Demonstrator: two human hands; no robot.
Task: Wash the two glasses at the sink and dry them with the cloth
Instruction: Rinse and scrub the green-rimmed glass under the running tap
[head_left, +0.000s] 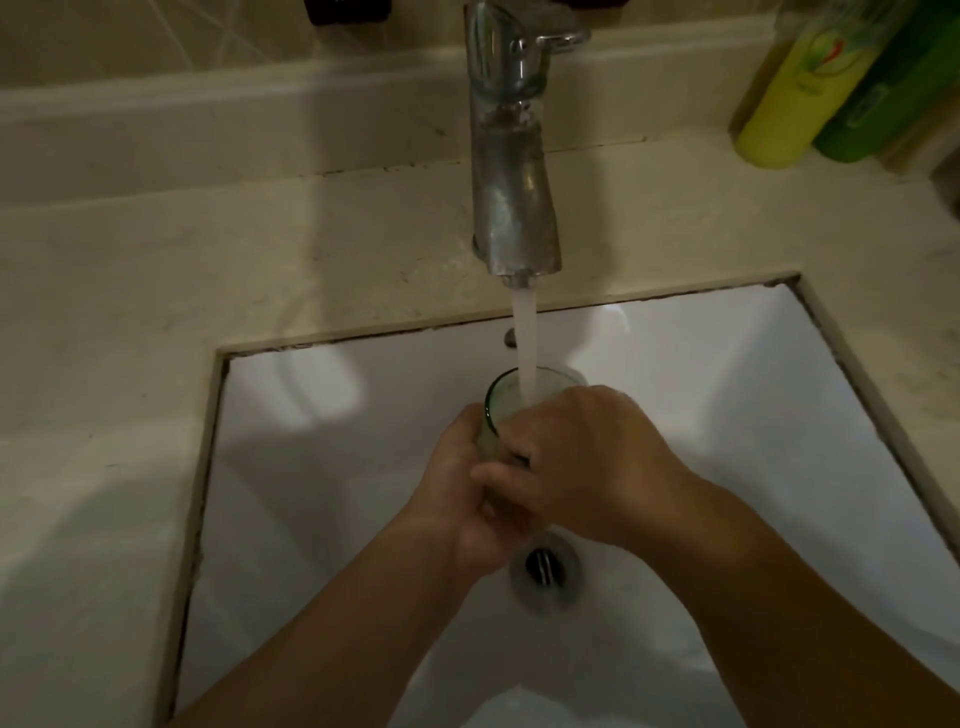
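My left hand (467, 488) grips the clear glass (501, 415) from the left side, over the middle of the white sink (311, 441). Water (524, 338) from the metal tap (511, 156) runs into its open mouth. My right hand (587, 467) closes around the glass from the right, above the drain (545, 571); at far right, two green bottles (810, 88) stand on the counter (156, 270).

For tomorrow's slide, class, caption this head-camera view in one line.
Both hands, left hand and right hand, hold a glass under the tap's running water.
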